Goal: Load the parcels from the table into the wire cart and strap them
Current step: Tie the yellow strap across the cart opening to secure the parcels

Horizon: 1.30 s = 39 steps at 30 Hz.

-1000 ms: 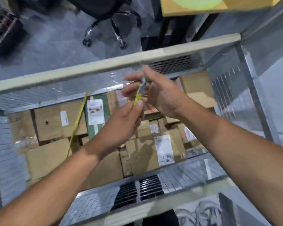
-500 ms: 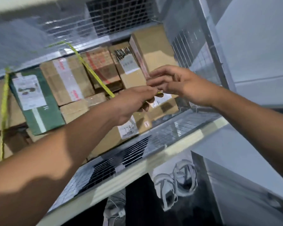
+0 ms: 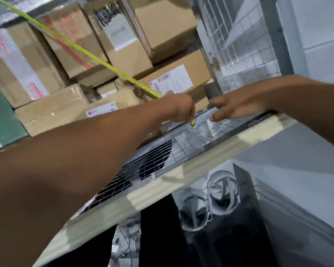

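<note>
Head view. We see the strap (image 3: 96, 56), a thin yellow band with fine dark marks. It runs straight from the upper left down across the parcels (image 3: 162, 26) to the left hand (image 3: 178, 108). That hand is clenched round the strap, and the strap's short tip shows below the fist, just above the wire wall of the cart (image 3: 220, 130). The right hand (image 3: 237, 106) lies just beside it, near the corner post (image 3: 207, 60), with its fingers straight and loose. The parcels are brown cartons with white labels, plus one green box (image 3: 0, 120) at the left, all stacked inside the cart.
</note>
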{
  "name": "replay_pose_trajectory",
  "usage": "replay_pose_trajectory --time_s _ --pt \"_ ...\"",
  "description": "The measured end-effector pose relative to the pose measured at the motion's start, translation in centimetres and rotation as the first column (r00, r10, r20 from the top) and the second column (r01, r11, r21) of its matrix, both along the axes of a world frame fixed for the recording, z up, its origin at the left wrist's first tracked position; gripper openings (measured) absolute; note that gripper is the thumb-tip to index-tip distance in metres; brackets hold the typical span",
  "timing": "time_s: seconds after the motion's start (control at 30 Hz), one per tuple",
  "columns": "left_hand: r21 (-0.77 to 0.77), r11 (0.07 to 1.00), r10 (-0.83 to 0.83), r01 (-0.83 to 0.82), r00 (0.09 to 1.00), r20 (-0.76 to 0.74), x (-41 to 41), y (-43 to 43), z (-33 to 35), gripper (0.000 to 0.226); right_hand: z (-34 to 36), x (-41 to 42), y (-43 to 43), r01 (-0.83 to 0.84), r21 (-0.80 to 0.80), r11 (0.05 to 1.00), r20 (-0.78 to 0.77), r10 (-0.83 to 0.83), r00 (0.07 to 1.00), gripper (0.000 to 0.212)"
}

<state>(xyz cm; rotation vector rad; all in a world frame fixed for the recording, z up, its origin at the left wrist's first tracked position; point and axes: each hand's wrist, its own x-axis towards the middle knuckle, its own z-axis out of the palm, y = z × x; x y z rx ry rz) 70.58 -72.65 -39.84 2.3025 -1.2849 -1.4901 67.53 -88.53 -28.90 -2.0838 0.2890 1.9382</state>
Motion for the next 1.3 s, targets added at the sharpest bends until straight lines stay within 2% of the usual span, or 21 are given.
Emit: replay_pose_trajectory --time_s 0.03,0.13,0.27,0.37,0.63,0.8,1.03,1.13,1.3 --pt "0.021 0.998 -0.067 0.067 0.998 0.009 -0.2 0.0 -0.4 0.016 -1.0 0.0 0.2 0.038 0.03 0.999 -0.036 -0.037 0.999 0.066" --pt "0.037 0.992 -0.12 0.119 0.993 0.011 -0.6 0.0 -1.1 0.022 -3.2 -0.1 1.0 -0.047 0.015 0.999 -0.093 0.048 0.995 0.066" --pt "0.043 0.997 -0.067 0.066 0.998 0.005 -0.5 -0.4 -1.4 0.021 -4.6 0.2 1.3 -0.142 0.002 0.99 -0.15 0.141 0.979 0.074" --pt "0.082 0.995 -0.056 0.055 0.998 0.01 -0.9 -0.3 -1.8 0.02 -4.4 -0.2 1.5 -0.25 0.039 0.968 -0.116 0.252 0.961 0.082" --pt "0.093 0.995 0.019 -0.017 1.0 -0.017 -1.4 1.5 -2.4 0.019 -4.7 -0.6 1.5 -0.363 0.067 0.929 -0.169 0.369 0.914 0.087" --pt "0.079 0.997 -0.009 0.006 0.999 0.043 -2.0 2.1 -2.4 0.02 -5.4 -0.9 1.5 -0.378 0.021 0.926 -0.217 0.373 0.902 0.082" --pt "0.061 0.998 0.023 -0.029 0.995 0.102 -2.5 2.1 -2.6 0.018 -6.5 -1.3 1.4 -0.344 0.01 0.939 -0.26 0.335 0.906 0.087" --pt "0.048 0.997 0.057 -0.059 0.997 0.046 -2.4 2.5 -2.7 0.013 -6.7 -1.5 1.4 -0.333 0.008 0.943 -0.25 0.324 0.912 0.087" --pt "0.038 0.952 0.306 -0.304 0.944 -0.126 -2.2 3.0 -2.6 0.014 -6.6 -2.0 1.7 -0.335 0.005 0.942 -0.232 0.327 0.916 0.083"
